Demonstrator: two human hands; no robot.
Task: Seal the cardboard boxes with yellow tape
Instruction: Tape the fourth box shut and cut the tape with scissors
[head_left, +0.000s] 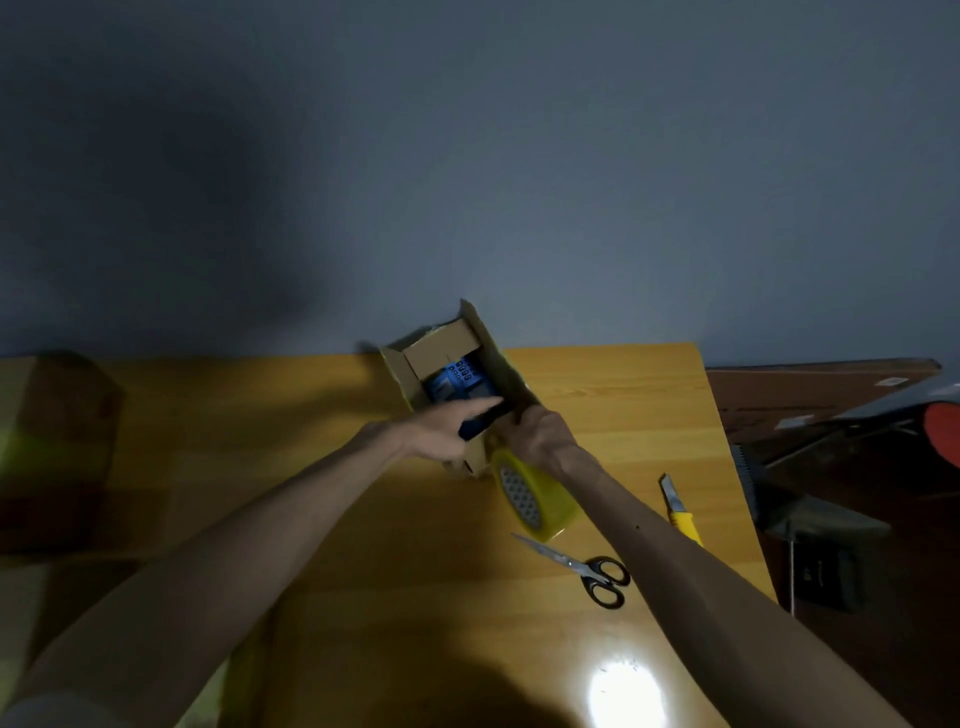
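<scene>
An open cardboard box (457, 343) stands at the far middle of the wooden table (363, 545), flaps up, with a blue item (457, 382) inside. My left hand (431, 428) holds a dark blue object (480, 421) at the box's near opening, forefinger stretched along it. My right hand (537, 434) grips the box's near right flap. A roll of yellow tape (532, 491) stands on edge just below my right wrist, against the box's near end.
Black-handled scissors (587, 569) lie to the near right of the tape. A yellow utility knife (680, 506) rests by the table's right edge. Another cardboard box (57, 436) sits in shadow at the far left. Dark clutter (857, 441) lies beyond the right edge.
</scene>
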